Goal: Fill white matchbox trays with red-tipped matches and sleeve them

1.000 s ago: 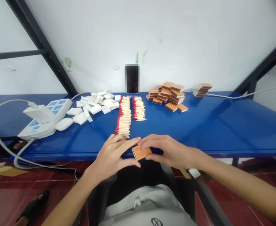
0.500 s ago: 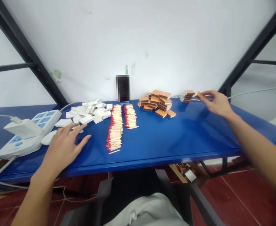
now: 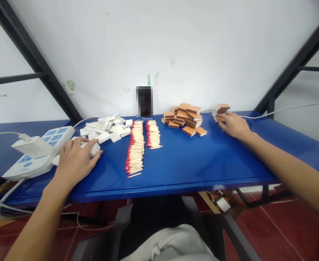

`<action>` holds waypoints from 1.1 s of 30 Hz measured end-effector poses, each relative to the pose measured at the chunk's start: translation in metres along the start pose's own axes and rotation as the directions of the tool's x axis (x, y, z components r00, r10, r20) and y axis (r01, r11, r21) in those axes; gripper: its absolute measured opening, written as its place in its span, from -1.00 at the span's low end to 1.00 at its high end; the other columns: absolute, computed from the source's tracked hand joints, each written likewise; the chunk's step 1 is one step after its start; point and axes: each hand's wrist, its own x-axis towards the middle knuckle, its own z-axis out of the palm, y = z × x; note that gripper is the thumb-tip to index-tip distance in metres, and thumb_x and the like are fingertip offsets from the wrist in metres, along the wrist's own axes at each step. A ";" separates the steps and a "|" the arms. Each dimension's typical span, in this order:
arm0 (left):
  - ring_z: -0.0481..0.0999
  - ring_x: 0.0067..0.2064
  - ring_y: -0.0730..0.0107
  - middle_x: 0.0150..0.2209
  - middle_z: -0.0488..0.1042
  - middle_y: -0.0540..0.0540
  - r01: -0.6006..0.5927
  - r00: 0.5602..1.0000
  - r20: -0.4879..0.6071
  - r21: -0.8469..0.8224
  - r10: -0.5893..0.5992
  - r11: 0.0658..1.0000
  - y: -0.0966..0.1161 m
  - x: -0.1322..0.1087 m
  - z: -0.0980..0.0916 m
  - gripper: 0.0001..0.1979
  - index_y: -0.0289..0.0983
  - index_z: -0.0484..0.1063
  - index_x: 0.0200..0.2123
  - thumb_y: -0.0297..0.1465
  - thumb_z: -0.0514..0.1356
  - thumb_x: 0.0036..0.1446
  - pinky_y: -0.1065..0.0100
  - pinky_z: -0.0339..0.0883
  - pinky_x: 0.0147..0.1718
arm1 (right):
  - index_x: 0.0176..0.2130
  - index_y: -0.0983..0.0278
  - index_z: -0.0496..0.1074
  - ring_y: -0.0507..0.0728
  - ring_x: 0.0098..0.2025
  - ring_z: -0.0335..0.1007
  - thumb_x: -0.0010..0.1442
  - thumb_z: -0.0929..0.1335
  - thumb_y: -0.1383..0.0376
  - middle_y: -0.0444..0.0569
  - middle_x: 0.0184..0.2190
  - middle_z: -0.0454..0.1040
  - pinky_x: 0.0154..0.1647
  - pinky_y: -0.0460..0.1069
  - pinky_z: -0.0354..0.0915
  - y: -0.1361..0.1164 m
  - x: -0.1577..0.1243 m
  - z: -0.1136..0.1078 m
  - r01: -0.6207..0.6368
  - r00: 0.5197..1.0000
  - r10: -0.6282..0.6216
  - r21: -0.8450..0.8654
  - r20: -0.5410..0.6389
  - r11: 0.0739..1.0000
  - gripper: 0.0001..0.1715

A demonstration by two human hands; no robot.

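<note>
A white power strip (image 3: 41, 154) lies at the left end of the blue table (image 3: 181, 163), slanting away from the wearer. Beside it, the left hand (image 3: 76, 156) rests low, forefinger on the far side and thumb on the near side of a white matchbox tray (image 3: 94, 149); the other fingers are bent, and whether the pinch is closed cannot be told. This tray's long axis is largely concealed. Just beyond lies a loose heap of white trays (image 3: 106, 127), seemingly put there for easy left-hand reach. Next, two rows of matches, one long (image 3: 135, 148) and one short (image 3: 153, 134), extend away from the wearer; each stick lies roughly crosswise, red head to the left, presumably to keep the heads aligned. Right of them is a disordered pile of orange matchboxes (image 3: 183, 117), pointing various ways. Further right, near the wall, stands a matchbox stack (image 3: 224, 106), probably squared up to save space; its boxes appear to run left to right, pale ends facing left. The right hand (image 3: 231, 123) is at its near side, fingers curled around the lower boxes; their closure cannot be confirmed.
</note>
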 end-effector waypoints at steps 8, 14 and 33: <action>0.41 0.09 -0.11 0.00 0.51 -0.22 -0.035 0.996 -0.082 -0.150 0.023 0.988 0.003 -0.004 -0.011 -0.58 -0.26 0.33 0.21 -0.31 -0.08 0.40 -0.01 0.27 -0.01 | -0.03 0.27 0.49 0.20 -0.12 0.45 0.39 0.18 0.14 0.07 -0.10 0.50 -0.17 0.02 0.28 -0.086 -0.048 -0.022 0.323 0.946 -0.320 0.055 -0.051 0.945 -0.59; 0.51 -0.03 0.00 -0.05 0.57 -0.24 -0.036 0.995 -0.098 -0.282 0.009 0.959 -0.010 -0.003 0.002 -0.55 -0.28 0.41 0.17 -0.23 -0.02 0.36 0.08 0.33 -0.02 | 0.17 0.29 0.38 0.24 -0.16 0.47 0.37 0.19 0.12 0.13 -0.12 0.47 -0.25 0.05 0.30 -0.120 -0.051 -0.027 0.355 0.935 -0.355 0.008 -0.004 0.935 -0.49; 0.65 -0.20 0.31 -0.24 0.67 0.01 -0.773 0.609 -0.736 -0.470 0.294 0.426 0.103 -0.031 -0.042 -0.71 -0.20 0.53 -0.11 -0.57 0.34 0.09 0.24 0.39 -0.21 | -0.12 0.26 0.50 0.11 -0.25 0.41 0.35 0.28 0.25 0.03 -0.17 0.48 -0.32 -0.04 0.17 -0.225 -0.041 -0.038 0.533 0.805 -0.591 0.381 0.047 0.756 -0.77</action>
